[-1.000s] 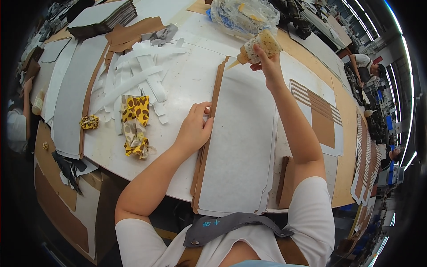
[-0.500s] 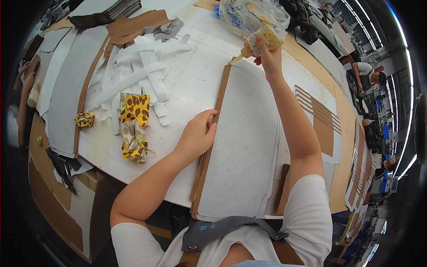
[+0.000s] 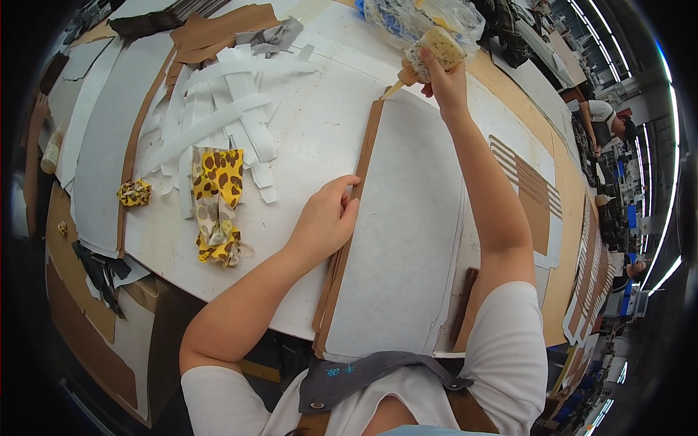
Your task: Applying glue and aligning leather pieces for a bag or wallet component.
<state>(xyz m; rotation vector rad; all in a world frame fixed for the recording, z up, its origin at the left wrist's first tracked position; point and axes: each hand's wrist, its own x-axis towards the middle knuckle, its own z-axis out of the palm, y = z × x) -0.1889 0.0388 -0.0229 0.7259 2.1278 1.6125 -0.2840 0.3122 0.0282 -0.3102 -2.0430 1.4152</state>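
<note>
A stack of long grey-white panels (image 3: 403, 232) with brown edges lies lengthwise in front of me. My right hand (image 3: 447, 80) is closed around a squeeze bottle (image 3: 436, 54), translucent and speckled with residue, which looks like a glue bottle. It is tilted with its yellowish nozzle tip at the far left corner of the top panel. My left hand (image 3: 325, 220) is at the stack's left brown edge (image 3: 354, 196), with curled fingers and the index finger and thumb against that edge. Part of its grip is hidden.
Left of the stack lie white strips (image 3: 233, 109), a leopard-print cloth bundle (image 3: 217, 207) and another grey panel (image 3: 116, 145). A clear plastic bag (image 3: 392, 25) sits at the far edge. Slotted brown pieces (image 3: 529, 200) are on the right. Other people work nearby.
My right hand and the bottle have shifted slightly to the right, with the nozzle still at the far left corner. My left hand stays at the brown edge.
</note>
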